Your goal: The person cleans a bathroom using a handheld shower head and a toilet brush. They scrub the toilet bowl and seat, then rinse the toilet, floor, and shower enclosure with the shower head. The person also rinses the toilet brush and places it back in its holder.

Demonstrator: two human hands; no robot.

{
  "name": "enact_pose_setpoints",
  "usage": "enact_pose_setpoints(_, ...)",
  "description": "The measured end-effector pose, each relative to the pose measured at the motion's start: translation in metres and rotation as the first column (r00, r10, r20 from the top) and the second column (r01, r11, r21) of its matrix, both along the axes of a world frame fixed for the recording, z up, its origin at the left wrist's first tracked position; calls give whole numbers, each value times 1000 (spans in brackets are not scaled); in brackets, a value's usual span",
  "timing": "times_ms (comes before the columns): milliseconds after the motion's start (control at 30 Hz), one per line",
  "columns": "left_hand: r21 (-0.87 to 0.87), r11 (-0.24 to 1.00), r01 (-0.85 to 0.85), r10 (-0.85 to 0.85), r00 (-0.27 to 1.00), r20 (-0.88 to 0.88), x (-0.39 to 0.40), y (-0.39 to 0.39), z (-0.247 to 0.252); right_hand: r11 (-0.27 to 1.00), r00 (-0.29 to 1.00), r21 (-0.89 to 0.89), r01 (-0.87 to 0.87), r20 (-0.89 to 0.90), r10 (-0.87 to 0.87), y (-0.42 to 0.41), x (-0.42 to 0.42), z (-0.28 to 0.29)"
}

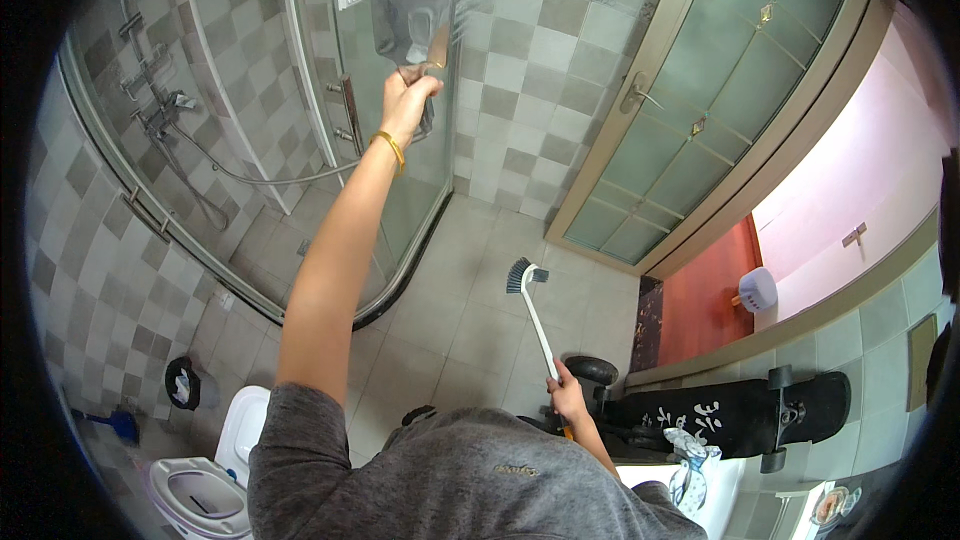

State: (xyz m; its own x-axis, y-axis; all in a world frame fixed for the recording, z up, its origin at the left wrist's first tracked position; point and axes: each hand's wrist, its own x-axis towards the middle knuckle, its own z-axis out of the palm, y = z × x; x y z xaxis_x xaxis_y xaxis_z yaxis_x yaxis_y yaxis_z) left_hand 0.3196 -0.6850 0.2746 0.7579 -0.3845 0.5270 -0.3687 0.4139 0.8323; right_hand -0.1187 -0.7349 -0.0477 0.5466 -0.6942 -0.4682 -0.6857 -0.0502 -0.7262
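My right hand (571, 394) grips the handle of a long white scrubbing brush (537, 319). The brush points away from me over the tiled floor, its head carrying dark bristles on two sides. Stretched far forward, my left hand (406, 106) wears a gold bracelet on the wrist. Its fingers are closed at the narrow lower end of a shiny grey panel (401, 4), which mirrors part of my arm. What exactly this panel is, I cannot tell. A curved glass shower enclosure (435, 172) is right behind and beside that hand.
A frosted-glass door (675, 127) stands at the right, beside a doorway with a red floor (705, 307). A longboard (720, 412) and a black wheel (591, 370) are near my right side. At lower left are a small bin (180, 401) and a potty-type seat (161, 480).
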Motion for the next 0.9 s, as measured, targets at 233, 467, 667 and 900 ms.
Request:
enact_pose_setpoints(233,386,916,109,-31,979,-203,24,4,-56,998,998,-4,-61,3,61,1,10,1)
enact_pose_setpoints(467,308,948,86,-16,975,-223,11,8,-84,995,995,-8,-97,-32,96,-3,15,-3)
enact_pose_setpoints(667,396,915,78,-5,983,-183,18,10,-103,993,993,40,-113,28,112,-6,20,-14)
enact_pose_setpoints(900,551,833,42,165,933,-321,1,47,-186,981,980,44,-189,67,185,-16,35,-23)
